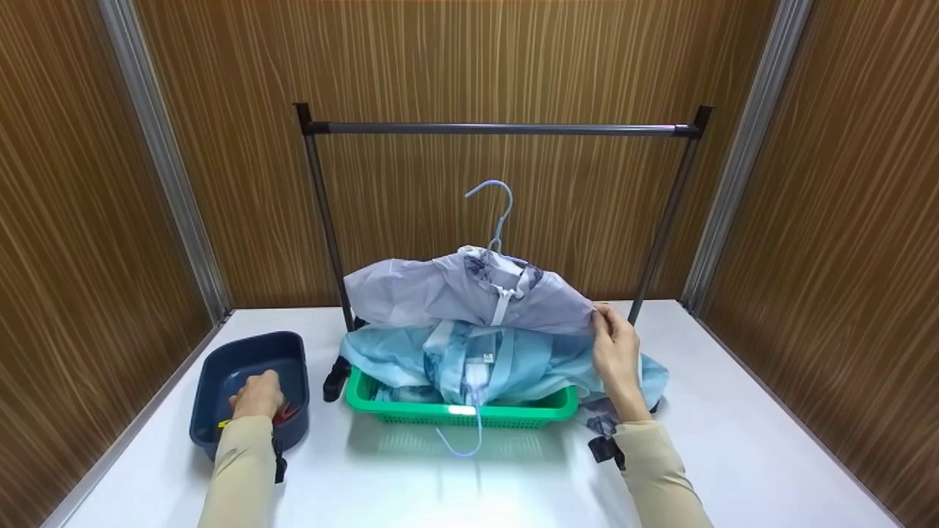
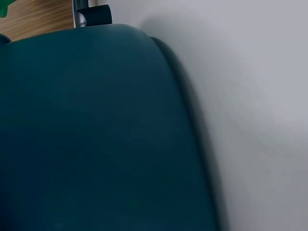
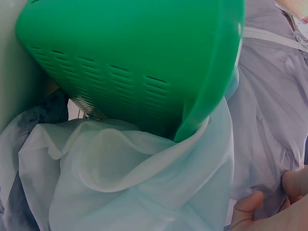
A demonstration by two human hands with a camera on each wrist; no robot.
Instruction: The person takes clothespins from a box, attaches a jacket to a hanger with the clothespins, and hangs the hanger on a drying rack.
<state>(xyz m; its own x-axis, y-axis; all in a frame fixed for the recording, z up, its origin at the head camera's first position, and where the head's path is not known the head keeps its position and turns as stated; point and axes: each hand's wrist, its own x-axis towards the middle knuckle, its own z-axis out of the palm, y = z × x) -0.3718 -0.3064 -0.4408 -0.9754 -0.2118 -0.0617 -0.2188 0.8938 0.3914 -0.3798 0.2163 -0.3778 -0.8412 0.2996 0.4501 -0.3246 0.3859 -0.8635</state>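
- The lilac garment (image 1: 418, 290), on a pale blue hanger (image 1: 508, 209), is spread behind and partly over a light-blue garment (image 1: 535, 359), the hanger's hook pointing up below the rack's rail (image 1: 499, 129).
- Its thin, creased cloth has a dark-patterned collar and a white strip down the front.
- The right hand (image 1: 615, 348) pinches this garment's edge between thumb and fingers, at the person's right.
- The left hand (image 1: 257, 396) is down in a navy basin (image 1: 253, 352), fingers bent; whether it grips something cannot be told.
- Beside that hand, inside the basin, show a red piece (image 1: 285, 415) and a yellow piece (image 1: 224, 424).
- The light-blue garment is heaped in and over a green basket (image 1: 462, 412), a second hanger hook (image 1: 478, 433) hanging over its front.
- On it is a small pale label (image 1: 488, 358), its marks too small to read.
- Basin and basket stand on a white table (image 1: 733, 447).
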